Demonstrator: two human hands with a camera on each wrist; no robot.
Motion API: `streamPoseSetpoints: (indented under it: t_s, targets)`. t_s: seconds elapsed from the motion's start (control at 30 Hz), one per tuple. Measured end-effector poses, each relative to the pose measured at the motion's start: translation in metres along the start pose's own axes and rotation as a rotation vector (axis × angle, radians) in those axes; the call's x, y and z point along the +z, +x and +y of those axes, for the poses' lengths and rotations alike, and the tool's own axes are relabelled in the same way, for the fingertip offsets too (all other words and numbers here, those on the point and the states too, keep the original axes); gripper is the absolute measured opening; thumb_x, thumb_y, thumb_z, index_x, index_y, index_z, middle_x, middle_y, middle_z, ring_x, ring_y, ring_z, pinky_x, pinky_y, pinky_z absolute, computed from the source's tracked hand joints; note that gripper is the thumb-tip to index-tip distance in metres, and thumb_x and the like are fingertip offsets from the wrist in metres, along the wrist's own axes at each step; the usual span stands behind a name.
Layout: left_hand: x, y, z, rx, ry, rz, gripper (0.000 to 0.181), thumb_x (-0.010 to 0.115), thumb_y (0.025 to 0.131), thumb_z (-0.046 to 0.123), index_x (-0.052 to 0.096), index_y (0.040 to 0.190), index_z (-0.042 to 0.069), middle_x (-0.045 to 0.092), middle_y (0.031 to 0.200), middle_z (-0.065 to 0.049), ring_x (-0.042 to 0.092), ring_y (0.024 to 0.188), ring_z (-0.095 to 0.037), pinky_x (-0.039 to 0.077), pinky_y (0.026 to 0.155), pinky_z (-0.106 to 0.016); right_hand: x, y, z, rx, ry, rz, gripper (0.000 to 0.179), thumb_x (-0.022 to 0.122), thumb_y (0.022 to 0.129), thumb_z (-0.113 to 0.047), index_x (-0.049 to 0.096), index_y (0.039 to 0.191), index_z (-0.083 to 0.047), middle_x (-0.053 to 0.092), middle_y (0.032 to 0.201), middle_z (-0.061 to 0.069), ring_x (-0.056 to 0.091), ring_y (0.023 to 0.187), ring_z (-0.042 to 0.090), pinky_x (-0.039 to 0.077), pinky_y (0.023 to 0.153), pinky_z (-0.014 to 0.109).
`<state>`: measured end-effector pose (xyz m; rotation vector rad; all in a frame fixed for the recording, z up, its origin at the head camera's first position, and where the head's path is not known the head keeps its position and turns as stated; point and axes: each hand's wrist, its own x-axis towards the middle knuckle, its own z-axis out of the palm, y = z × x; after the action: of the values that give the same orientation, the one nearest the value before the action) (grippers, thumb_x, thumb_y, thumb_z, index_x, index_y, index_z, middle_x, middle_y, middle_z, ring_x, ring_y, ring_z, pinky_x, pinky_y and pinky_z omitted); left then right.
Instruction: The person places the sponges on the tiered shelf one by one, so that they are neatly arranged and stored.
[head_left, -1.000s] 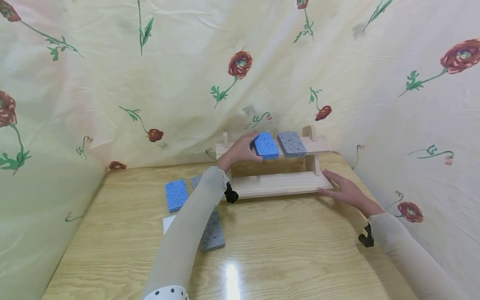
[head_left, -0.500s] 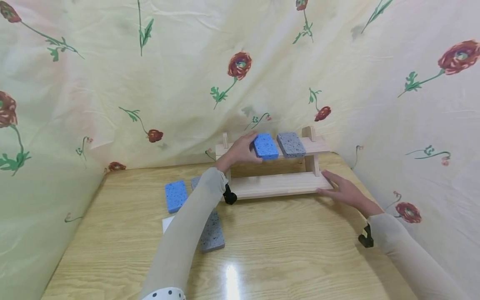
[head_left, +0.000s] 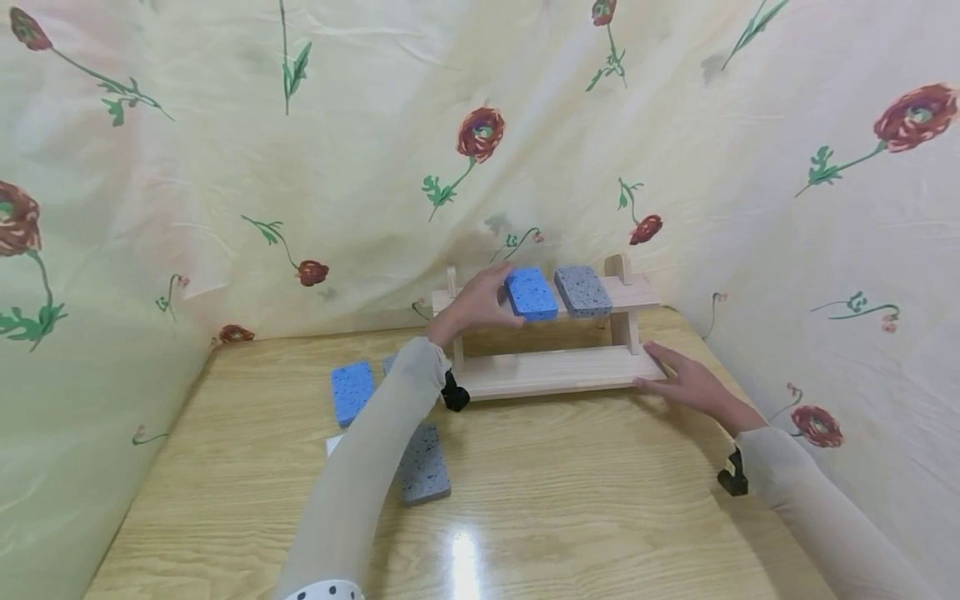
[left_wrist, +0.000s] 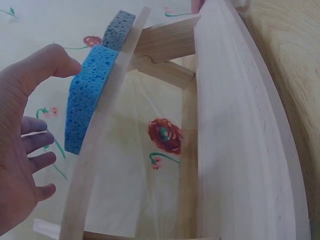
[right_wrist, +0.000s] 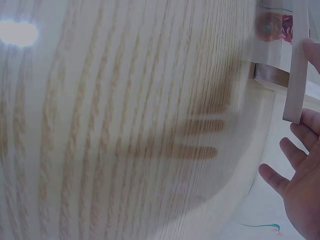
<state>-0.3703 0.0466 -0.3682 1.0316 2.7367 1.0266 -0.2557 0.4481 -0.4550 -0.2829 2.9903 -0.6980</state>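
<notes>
A blue speckled sponge lies on the upper board of a two-tier wooden shelf, left of a grey speckled sponge. My left hand is at the blue sponge's left side. In the left wrist view the thumb tip is right at the sponge's edge, while the other fingers are spread loosely, apart from it. My right hand holds the right end of the lower board, thumb at the front and fingers round the end. The right wrist view shows this hand at the board's corner.
On the wood-grain table, left of the shelf, lie another blue sponge, a grey sponge and a white piece, partly behind my left sleeve. Flower-patterned cloth hangs behind and along both sides.
My left wrist has shifted slightly to the left, its fingers still beside the blue sponge. The right hand, sponges and shelf stay in place.
</notes>
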Motion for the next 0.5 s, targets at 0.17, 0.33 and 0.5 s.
streamPoseSetpoints:
  t_s: [0.17,0.33,0.5]
  targets:
    - [-0.007,-0.006,0.004,0.029,0.026,0.01,0.115,0.087,0.076,0.042,0.021,0.162,0.006,0.023,0.17,-0.012,0.021,0.157,-0.029,0.019,0.127,-0.046,0.0,0.0,0.0,0.001,0.0,-0.009,0.094,0.071,0.092,-0.05,0.029,0.158,0.002,0.026,0.163,0.03,0.025,0.147,0.056,0.023,0.116,0.07]
    - [-0.015,-0.015,0.009,0.04,0.067,0.005,0.115,0.087,0.076,0.045,0.021,0.163,0.008,0.025,0.169,-0.012,0.023,0.157,-0.029,0.02,0.127,-0.047,0.0,-0.001,0.001,-0.004,0.0,-0.001,0.094,0.071,0.092,-0.049,0.029,0.158,0.002,0.027,0.162,0.03,0.026,0.146,0.057,0.024,0.116,0.07]
    - [-0.023,-0.027,0.011,0.04,0.091,0.009,0.113,0.085,0.077,0.046,0.02,0.164,0.016,0.027,0.169,-0.007,0.026,0.156,-0.029,0.023,0.126,-0.049,0.0,-0.001,0.002,-0.009,0.0,0.004,0.094,0.071,0.092,-0.049,0.029,0.158,0.003,0.027,0.162,0.03,0.026,0.146,0.057,0.024,0.115,0.07]
